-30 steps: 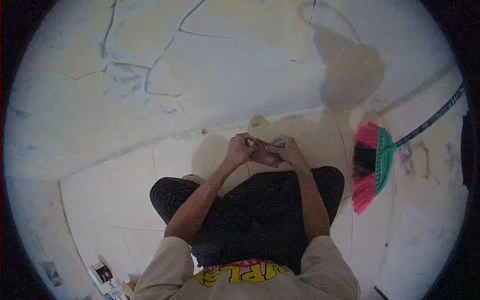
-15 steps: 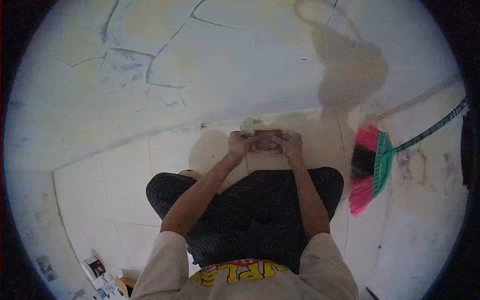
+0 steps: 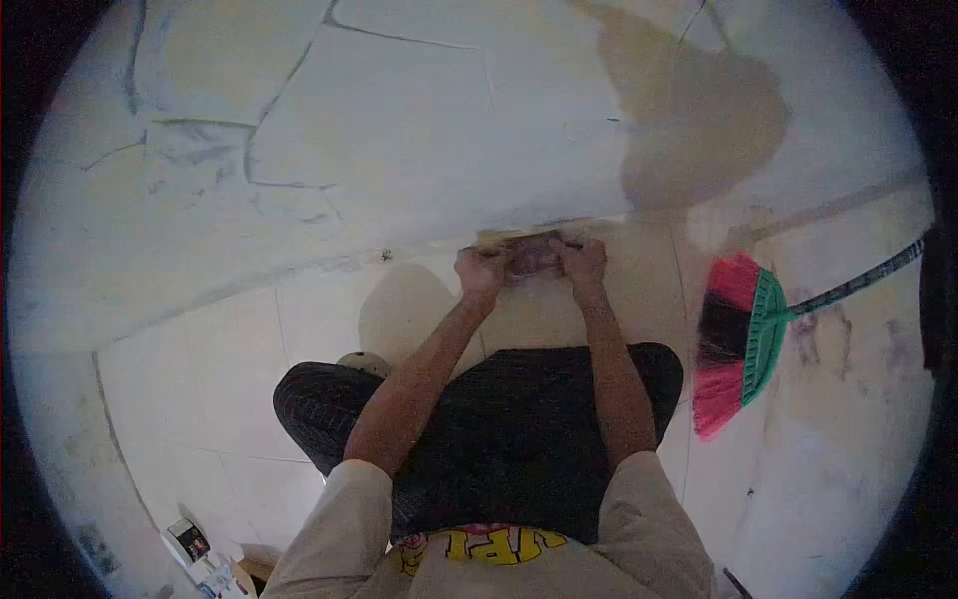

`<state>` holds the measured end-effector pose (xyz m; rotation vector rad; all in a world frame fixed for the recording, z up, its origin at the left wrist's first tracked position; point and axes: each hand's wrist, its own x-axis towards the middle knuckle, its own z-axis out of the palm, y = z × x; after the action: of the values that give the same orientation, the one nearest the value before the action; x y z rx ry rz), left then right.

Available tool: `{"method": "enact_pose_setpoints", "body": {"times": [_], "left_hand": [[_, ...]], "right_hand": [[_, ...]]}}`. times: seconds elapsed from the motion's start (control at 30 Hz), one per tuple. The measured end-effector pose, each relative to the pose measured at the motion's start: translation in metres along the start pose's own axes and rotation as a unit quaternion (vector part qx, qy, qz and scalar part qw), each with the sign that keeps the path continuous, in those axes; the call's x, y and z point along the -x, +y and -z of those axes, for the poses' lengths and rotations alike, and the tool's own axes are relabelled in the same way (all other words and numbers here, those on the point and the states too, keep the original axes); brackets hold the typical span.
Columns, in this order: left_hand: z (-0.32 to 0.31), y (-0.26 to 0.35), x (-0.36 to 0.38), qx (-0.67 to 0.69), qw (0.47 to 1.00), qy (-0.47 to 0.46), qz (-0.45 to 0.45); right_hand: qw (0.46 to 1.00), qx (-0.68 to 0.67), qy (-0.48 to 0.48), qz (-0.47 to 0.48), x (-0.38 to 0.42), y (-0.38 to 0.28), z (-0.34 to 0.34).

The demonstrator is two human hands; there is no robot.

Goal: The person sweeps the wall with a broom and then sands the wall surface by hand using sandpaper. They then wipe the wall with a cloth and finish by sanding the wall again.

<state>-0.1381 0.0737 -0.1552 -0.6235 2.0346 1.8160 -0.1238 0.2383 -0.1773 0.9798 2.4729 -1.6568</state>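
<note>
Both hands out front at the foot of the cracked wall (image 3: pixel 399 130). Left hand (image 3: pixel 477 270) and right hand (image 3: pixel 584 262) each closed on an end of a small brownish piece (image 3: pixel 532 258), held between them just above the floor tiles (image 3: pixel 200 379). Broom (image 3: pixel 743 344) leans well apart to the right. No containers identifiable; small clutter (image 3: pixel 190 541) at lower left too blurred to tell.

The small brownish thing (image 3: pixel 534 258) between the left hand (image 3: pixel 479 272) and right hand (image 3: pixel 584 262) is too blurred to identify; the fingers cover its ends. The broom (image 3: pixel 743 339) handle runs off at the right edge. Small items (image 3: pixel 190 541) at bottom left are unreadable.
</note>
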Motion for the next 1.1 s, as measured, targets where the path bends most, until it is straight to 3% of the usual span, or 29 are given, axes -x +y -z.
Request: {"method": "enact_pose_setpoints", "body": {"times": [0.03,0.17,0.27,0.37,0.43,0.47,0.53,0.67,0.73,0.87,0.93,1.03,1.1], "left_hand": [[-0.001,-0.006,-0.01,-0.004,1.0,-0.021,0.02],[-0.001,-0.024,-0.03,0.038,0.999,-0.023,0.002],[0.0,-0.007,-0.02,0.003,1.0,0.014,-0.007],[-0.001,-0.022,-0.03,0.008,1.0,-0.02,-0.005],[-0.005,-0.014,-0.023,0.134,0.991,-0.008,-0.019],[-0.006,-0.01,-0.021,0.134,0.991,-0.009,-0.019],[-0.004,-0.006,-0.019,0.117,0.993,-0.013,0.022],[-0.004,-0.024,-0.029,0.165,0.985,-0.04,0.033],[-0.009,-0.019,-0.016,0.068,0.996,0.047,-0.023],[-0.01,-0.045,-0.038,-0.026,0.998,0.056,-0.007],[-0.008,-0.024,-0.019,-0.033,0.998,0.037,-0.045],[-0.012,-0.049,-0.035,-0.044,0.992,0.07,-0.1],[-0.012,-0.045,-0.03,-0.069,0.989,0.082,-0.105]], "right_hand": [[0.998,-0.023,-0.015,-0.059,0.001,-0.009,0.003],[0.998,0.0,0.014,-0.069,-0.018,0.01,-0.006],[0.996,-0.08,-0.023,-0.039,-0.026,0.024,-0.009],[0.982,-0.149,-0.058,-0.098,-0.014,0.007,-0.004],[0.995,-0.099,-0.002,-0.025,-0.023,0.023,-0.015],[0.995,-0.099,-0.001,-0.025,-0.032,0.035,-0.023],[0.992,0.042,0.119,-0.002,-0.049,0.061,-0.037],[0.995,-0.056,0.057,-0.062,-0.046,0.057,-0.026],[0.999,0.0,-0.03,0.026,-0.02,0.01,-0.004],[1.0,-0.025,0.005,-0.013,-0.017,0.015,-0.007],[0.995,0.007,0.088,0.049,-0.036,0.046,-0.018],[0.989,0.098,0.093,0.064,-0.032,0.039,-0.015],[0.998,0.037,0.044,0.032,-0.017,0.012,-0.003]]}}
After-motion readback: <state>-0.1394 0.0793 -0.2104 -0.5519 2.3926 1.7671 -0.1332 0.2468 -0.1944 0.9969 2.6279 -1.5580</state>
